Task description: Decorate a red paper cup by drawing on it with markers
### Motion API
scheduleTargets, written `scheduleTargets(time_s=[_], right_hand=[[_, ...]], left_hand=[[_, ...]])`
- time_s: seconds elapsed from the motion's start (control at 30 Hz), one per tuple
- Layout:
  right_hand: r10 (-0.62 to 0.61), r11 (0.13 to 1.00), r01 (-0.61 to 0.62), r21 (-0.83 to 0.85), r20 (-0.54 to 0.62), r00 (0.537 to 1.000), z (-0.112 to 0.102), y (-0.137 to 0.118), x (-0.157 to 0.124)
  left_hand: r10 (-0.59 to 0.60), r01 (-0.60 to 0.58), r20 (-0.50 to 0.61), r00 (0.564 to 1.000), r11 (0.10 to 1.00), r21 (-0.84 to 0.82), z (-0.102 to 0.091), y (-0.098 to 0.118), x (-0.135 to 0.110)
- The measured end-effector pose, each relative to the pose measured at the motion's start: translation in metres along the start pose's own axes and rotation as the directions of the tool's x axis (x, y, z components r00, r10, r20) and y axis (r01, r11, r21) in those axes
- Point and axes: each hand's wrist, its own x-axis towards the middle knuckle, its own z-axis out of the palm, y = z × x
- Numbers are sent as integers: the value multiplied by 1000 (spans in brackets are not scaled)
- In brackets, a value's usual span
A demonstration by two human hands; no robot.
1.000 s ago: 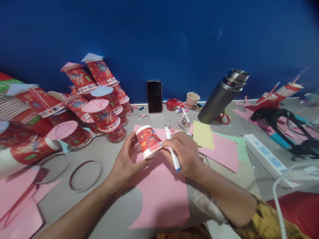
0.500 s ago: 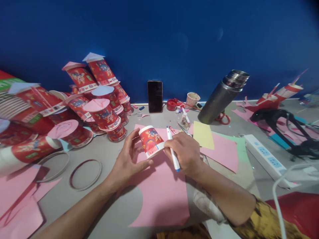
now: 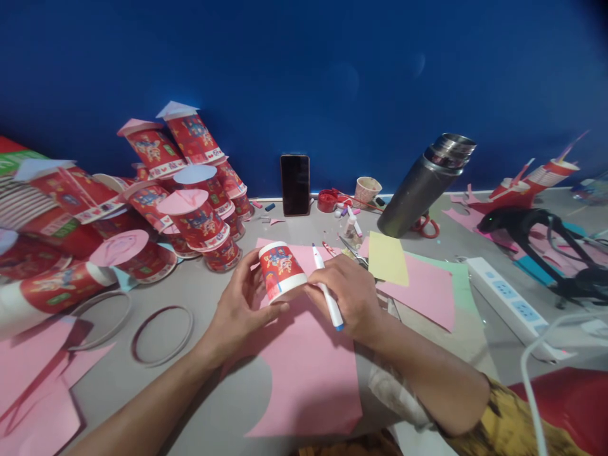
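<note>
A red printed paper cup (image 3: 284, 269) with a white rim is tilted in my left hand (image 3: 242, 297); the thumb presses near its rim and the fingers wrap behind it. My right hand (image 3: 349, 294) grips a white marker (image 3: 331, 301) with a blue end, its tip pointing up and away. The right fingertips meet the cup's white rim at its right side. Beneath both hands lies a cut sheet of pink paper (image 3: 313, 373).
Stacked red cups (image 3: 192, 218) with paper tops crowd the left. At the back stand a phone (image 3: 295, 185) and a dark flask (image 3: 422, 190). Scissors (image 3: 356, 253) and yellow paper (image 3: 388, 258) lie beyond my right hand; a power strip (image 3: 510, 304) is farther right. Two rings (image 3: 191, 329) lie left.
The cup has shifted slightly left and turned a little in my left hand. My right hand and the marker have moved slightly left with it.
</note>
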Motion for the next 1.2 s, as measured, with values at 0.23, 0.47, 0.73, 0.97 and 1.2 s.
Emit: scheduleTargets(time_s=[0.23, 0.47, 0.73, 0.97, 1.2], right_hand=[[-34, 999, 34, -33, 3, 999, -1, 0, -1], [-95, 990, 101, -95, 67, 993, -6, -3, -2], [-168, 983, 175, -63, 104, 980, -8, -4, 0], [-46, 998, 42, 52, 86, 995, -4, 1, -2], [-46, 998, 42, 44, 100, 994, -4, 4, -1]], left_hand=[[-29, 31, 55, 998, 999, -27, -3, -9, -3], [-1, -8, 53, 999, 985, 175, -7, -5, -5], [98, -105, 35, 995, 940, 325, -6, -4, -3], [32, -32, 2, 999, 993, 114, -3, -5, 1], [-15, 16, 39, 999, 1000, -20, -1, -1, 3]])
